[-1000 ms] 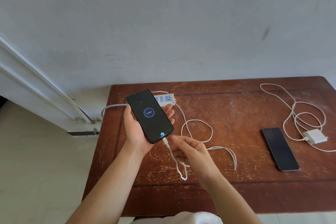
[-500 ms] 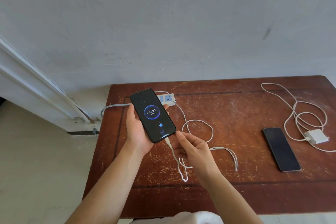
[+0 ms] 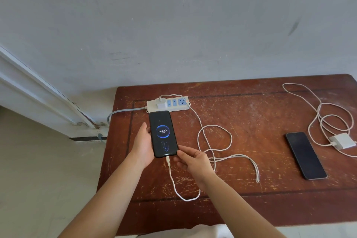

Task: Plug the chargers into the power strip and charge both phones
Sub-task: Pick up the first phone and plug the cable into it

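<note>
A black phone (image 3: 162, 133) with a lit charging screen reading 44.90% lies low over the brown table (image 3: 251, 114), just in front of the white power strip (image 3: 174, 104). My left hand (image 3: 142, 146) holds its left edge. My right hand (image 3: 191, 159) pinches its lower right corner. A white cable (image 3: 174, 183) is plugged into its bottom end. That cable runs to a white charger (image 3: 160, 103) seated in the strip. A second dark phone (image 3: 305, 155) lies at the right with a blank screen, beside a loose white charger (image 3: 342, 141) and its coiled cable (image 3: 328, 120).
The strip's grey cord (image 3: 123, 111) drops off the table's left edge toward a white door frame (image 3: 38, 91). A grey wall stands right behind the table. Cable loops (image 3: 214, 137) lie on the table's middle. Pale cloth shows at the bottom edge.
Both hands have lowered the charging phone from its raised tilt toward the table, and it now points straight at the strip. My right hand moved from the plug to the phone's corner.
</note>
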Motion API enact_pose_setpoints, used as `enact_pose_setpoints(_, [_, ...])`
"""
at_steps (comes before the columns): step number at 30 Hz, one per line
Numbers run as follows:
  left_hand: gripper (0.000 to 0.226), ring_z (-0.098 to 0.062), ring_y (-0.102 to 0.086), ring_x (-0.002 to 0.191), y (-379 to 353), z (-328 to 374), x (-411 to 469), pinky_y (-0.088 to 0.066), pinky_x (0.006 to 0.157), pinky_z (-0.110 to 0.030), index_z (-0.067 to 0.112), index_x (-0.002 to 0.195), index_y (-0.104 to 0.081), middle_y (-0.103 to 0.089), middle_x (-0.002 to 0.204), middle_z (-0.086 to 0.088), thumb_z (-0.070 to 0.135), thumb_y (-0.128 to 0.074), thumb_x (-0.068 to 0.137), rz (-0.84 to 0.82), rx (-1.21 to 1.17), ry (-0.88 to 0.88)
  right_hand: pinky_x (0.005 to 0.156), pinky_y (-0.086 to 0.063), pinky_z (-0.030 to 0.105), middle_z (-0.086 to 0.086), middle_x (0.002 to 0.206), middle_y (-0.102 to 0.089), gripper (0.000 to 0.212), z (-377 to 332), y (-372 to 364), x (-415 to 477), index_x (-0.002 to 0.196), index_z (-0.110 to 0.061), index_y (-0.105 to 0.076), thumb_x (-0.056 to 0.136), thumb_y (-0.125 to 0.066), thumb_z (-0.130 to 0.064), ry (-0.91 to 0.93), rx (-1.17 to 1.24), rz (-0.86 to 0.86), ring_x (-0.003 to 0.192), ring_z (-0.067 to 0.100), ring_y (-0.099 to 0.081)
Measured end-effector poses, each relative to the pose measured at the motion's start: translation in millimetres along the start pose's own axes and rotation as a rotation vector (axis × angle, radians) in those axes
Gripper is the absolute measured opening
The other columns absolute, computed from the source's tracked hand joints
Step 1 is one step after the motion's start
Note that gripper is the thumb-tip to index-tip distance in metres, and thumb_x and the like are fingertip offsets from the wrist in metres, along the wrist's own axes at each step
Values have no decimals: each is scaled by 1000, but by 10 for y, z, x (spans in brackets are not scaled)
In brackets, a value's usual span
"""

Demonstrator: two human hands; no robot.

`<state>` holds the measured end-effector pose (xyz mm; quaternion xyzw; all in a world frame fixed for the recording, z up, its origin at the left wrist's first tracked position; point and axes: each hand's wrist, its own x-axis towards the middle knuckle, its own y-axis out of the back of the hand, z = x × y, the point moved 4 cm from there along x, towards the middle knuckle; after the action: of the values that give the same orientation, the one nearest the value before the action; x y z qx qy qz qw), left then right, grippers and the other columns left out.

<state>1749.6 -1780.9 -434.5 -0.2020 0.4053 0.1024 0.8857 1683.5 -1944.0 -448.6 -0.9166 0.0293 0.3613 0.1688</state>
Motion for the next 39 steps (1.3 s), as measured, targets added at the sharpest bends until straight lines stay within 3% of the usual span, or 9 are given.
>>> enact_pose_setpoints(12, [51,-27,-64,107,392,-31,422,-52,82,-44,24,98,-69,-69,112,-10,54,-28,105,10,237,68,79,-63,26,3,80,-80,24,503,-122,506,118,-7,-72,95,-68,-5,-79,-76,185,72,10,-73])
enact_pose_setpoints(15, [55,-24,-63,105,456,0,498,-53,78,-42,20,109,-67,-68,112,-8,59,-28,103,-2,301,60,79,-62,26,7,89,-79,25,558,-159,563,120,-7,-71,96,-67,-4,-77,-81,220,75,12,-72])
enact_pose_setpoints(17, [64,-22,-62,106,486,18,539,-52,86,-44,15,127,-61,-66,116,-7,63,-27,101,-14,336,60,81,-62,27,9,93,-79,25,582,-186,593,121,-6,-70,96,-66,-3,-74,-90,239,77,14,-72])
enact_pose_setpoints(21, [76,-29,-50,130,517,15,559,-41,103,-44,9,150,-38,-50,148,-14,65,-25,100,-30,388,68,77,-62,23,5,93,-79,25,616,-219,660,119,-8,-72,95,-68,-4,-64,-176,289,77,11,-75])
enact_pose_setpoints(23, [77,-29,-39,142,516,5,520,-35,112,-45,10,153,-33,-40,157,-13,66,-23,100,-47,412,59,77,-63,23,3,91,-80,25,634,-218,687,118,-9,-74,95,-69,-5,-54,-243,317,76,10,-75])
enact_pose_setpoints(27, [78,-27,-29,149,543,-26,450,-22,121,-47,10,156,-24,-30,163,-10,65,-22,101,-53,433,30,83,-63,30,-2,80,-79,26,639,-219,716,120,-15,-75,95,-69,-11,-20,-432,366,75,9,-73])
enact_pose_setpoints(33, [79,-23,-25,151,588,-92,348,-20,123,-46,11,157,-19,-24,166,-8,66,-23,100,-102,468,2,87,-61,31,0,97,-80,31,562,-235,713,124,-21,-74,95,-65,-18,2,-644,339,85,16,-74])
enact_pose_setpoints(36, [73,-22,-28,150,626,-125,301,-24,122,-46,14,156,-25,-29,165,-6,62,-22,102,-107,540,-28,83,-61,32,-3,85,-77,33,503,-231,663,125,-24,-73,94,-61,-22,21,-686,287,76,14,-70])
enact_pose_setpoints(39, [67,-21,-34,147,656,-81,294,-28,119,-46,15,155,-29,-34,162,-5,58,-22,104,-95,650,-70,95,-57,39,2,111,-77,41,379,-218,577,134,-23,-67,94,-61,-28,68,-770,229,88,15,-63])
